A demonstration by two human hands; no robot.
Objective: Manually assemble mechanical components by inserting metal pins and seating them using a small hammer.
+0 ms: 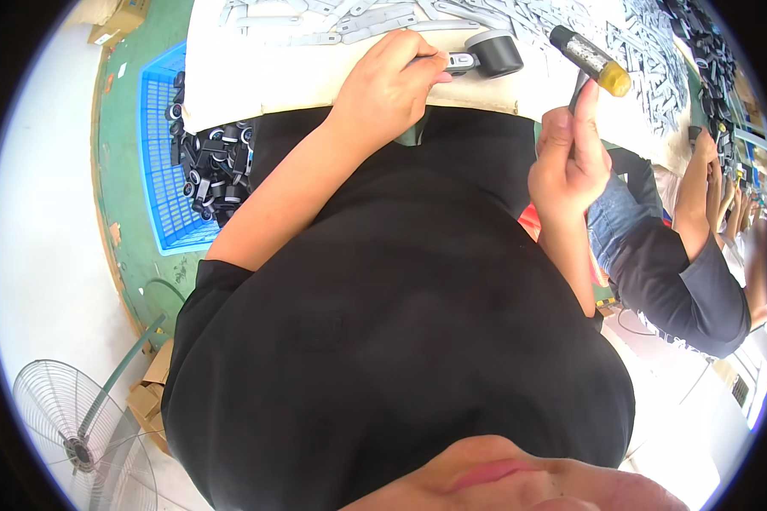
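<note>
My left hand (392,81) is closed around the handle of a black scoop (499,56) with a round, deep cup and a grey rim. Part of a grey strip on its handle shows past my fingers. Just above the near part of the table, the scoop lies level with its cup to the right. My right hand (573,157) grips the dark handle of a mallet (590,61), which is raised to the right of the scoop. The mallet head has a black end and a yellow end, and it does not touch the scoop.
Many flat grey handle strips (371,19) are spread over the pale table (298,89). A blue crate (166,170) of black parts stands at the left. A fan (78,451) is at the lower left. At the right, a co-worker (682,272) works over dark parts.
</note>
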